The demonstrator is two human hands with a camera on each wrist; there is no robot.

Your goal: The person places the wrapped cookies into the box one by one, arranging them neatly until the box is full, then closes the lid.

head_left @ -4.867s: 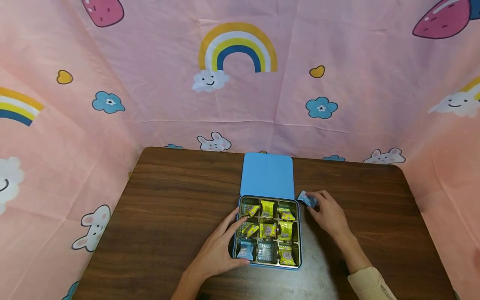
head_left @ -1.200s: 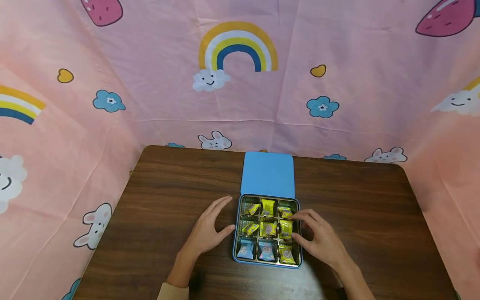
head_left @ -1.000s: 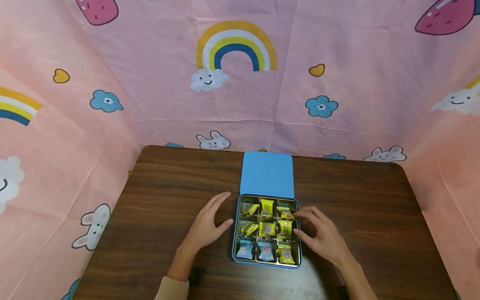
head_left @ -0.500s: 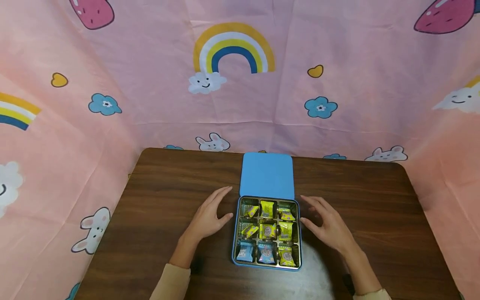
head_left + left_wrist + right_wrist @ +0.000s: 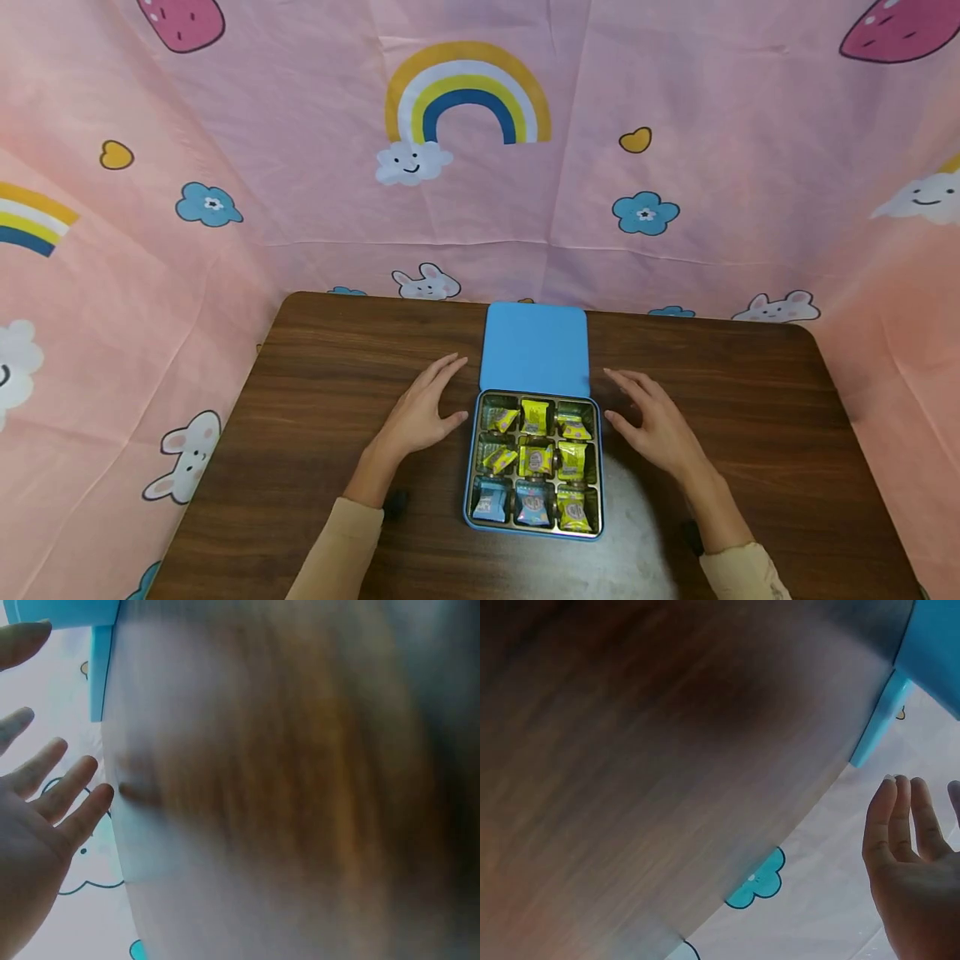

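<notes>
A blue tin (image 5: 467,500) lies on the table with its blue lid (image 5: 535,350) folded back flat behind it. Its tray has a grid of compartments, each with a small wrapped candy. Yellow candies (image 5: 536,459) fill the back and middle rows and the front right cell. In the front row, a blue candy (image 5: 491,502) sits at the left and another blue candy (image 5: 533,505) in the middle. My left hand (image 5: 417,414) hovers left of the tin, fingers spread and holding nothing. To the right of it my right hand (image 5: 660,429) is apart from the tin, fingers relaxed, holding nothing.
The brown wooden table (image 5: 337,350) extends around the tin on all sides. A pink patterned cloth (image 5: 322,125) with rainbows and rabbits hangs behind the table and at both sides.
A blue candy, earlier pinched in my right hand beside the tin, now lies in the front middle cell. My right hand has since drawn back right; my left hand has left the tin's edge.
</notes>
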